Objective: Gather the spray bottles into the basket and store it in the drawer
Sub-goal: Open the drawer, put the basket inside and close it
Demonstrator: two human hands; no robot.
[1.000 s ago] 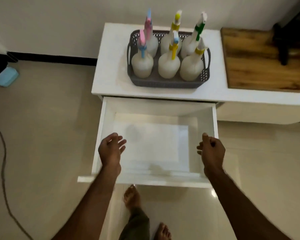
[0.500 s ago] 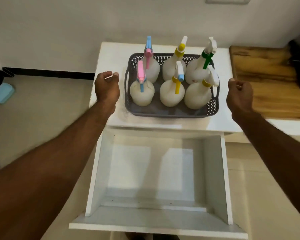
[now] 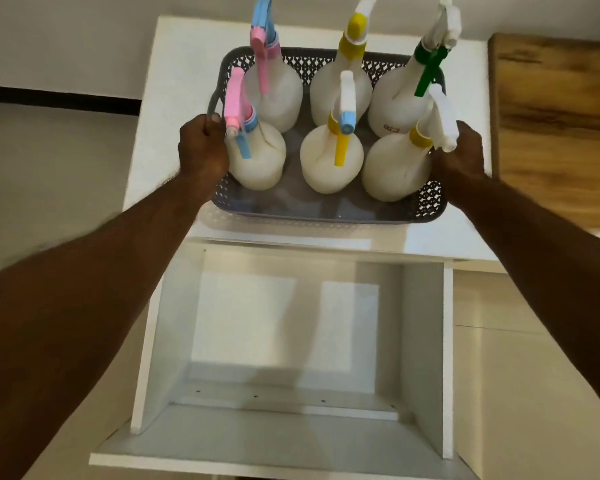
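Note:
A grey perforated basket [image 3: 326, 211] stands on the white cabinet top [image 3: 174, 98], holding several white spray bottles [image 3: 331, 161] with pink, blue, yellow and green trigger heads, all upright. My left hand [image 3: 203, 147] is closed around the basket's left handle. My right hand [image 3: 461, 154] grips the basket's right side, with the handle hidden behind a bottle's white nozzle. Below the cabinet top, the white drawer [image 3: 291, 341] is pulled fully out and has nothing in it.
A wooden countertop [image 3: 555, 126] adjoins the cabinet on the right. A pale wall runs behind, with a black skirting strip [image 3: 59, 98] at the left. Beige floor tiles lie on both sides of the drawer.
Both hands rose from the drawer's front edge to the basket and closed on its two ends. The camera moved closer and looks more steeply down.

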